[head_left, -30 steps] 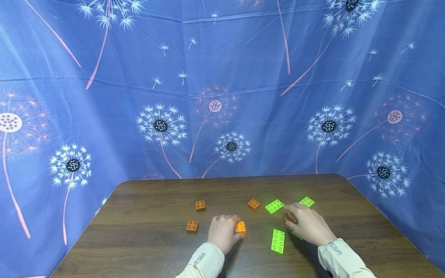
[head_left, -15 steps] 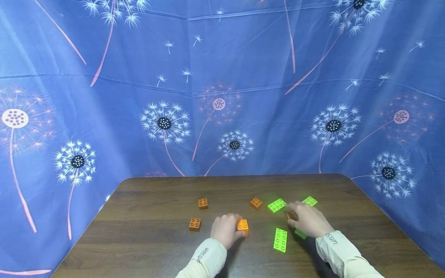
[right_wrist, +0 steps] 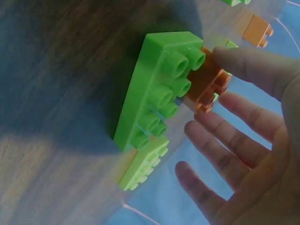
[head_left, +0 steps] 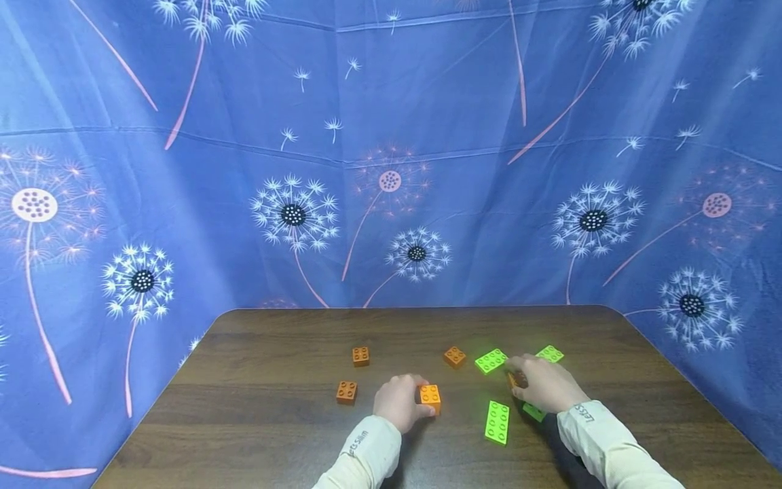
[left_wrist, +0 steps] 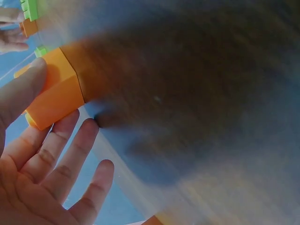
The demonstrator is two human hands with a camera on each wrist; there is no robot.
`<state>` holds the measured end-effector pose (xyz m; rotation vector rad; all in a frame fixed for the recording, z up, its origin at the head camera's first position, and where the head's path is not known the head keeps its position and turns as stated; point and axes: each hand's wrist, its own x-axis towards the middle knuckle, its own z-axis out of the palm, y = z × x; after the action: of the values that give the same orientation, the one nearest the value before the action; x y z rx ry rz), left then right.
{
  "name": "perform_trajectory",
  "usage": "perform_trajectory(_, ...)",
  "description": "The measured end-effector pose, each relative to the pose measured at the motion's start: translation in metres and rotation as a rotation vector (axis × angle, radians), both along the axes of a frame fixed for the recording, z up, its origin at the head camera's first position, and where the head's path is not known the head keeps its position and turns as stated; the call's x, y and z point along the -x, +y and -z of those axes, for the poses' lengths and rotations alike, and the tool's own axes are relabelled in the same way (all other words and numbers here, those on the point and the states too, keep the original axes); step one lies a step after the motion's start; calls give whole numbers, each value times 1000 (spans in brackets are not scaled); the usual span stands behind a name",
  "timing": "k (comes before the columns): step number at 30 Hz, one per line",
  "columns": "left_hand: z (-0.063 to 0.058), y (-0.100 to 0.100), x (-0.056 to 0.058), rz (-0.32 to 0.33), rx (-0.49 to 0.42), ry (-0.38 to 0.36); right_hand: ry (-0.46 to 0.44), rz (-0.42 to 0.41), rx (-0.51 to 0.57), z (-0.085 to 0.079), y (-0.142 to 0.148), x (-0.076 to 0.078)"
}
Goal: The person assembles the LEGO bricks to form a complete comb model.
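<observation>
The orange four-stud brick (head_left: 430,400) sat pinched at the left hand's (head_left: 399,402) three o'clock, a second orange brick (right_wrist: 205,75) likewise at the right hand's (head_left: 546,386) nine o'clock; grasping seemed done, while three loose orange bricks (head_left: 347,392) and four green bricks (head_left: 497,422) lay unheld

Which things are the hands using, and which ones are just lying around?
In use:
left hand, holding the bright orange block
right hand, holding the darker orange block

Just lying on the table:
near left orange block
far left orange block
middle orange block
near green block
half-hidden green block
far green block
far right green block
</observation>
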<state>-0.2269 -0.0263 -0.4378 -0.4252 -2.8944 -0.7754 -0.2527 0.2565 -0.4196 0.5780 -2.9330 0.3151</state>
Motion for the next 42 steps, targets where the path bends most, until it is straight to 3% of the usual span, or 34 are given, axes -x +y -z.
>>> perform_trajectory(7,2,-2,0,-15,-89,-88,-29,30,12,2,-1,-2)
perform_trajectory(20,2,-2,-1,-50,-159,-161,-12,48,28,12,0,-5)
perform_trajectory(27,0,-3,2,-29,-162,-158,85,1,67,4,-11,-12)
perform_trajectory(37,2,-2,6,-6,-153,-159,55,-5,129,-13,-34,-24)
perform_trajectory(42,2,-2,6,4,-144,-138,95,-34,135,-18,-44,-26)
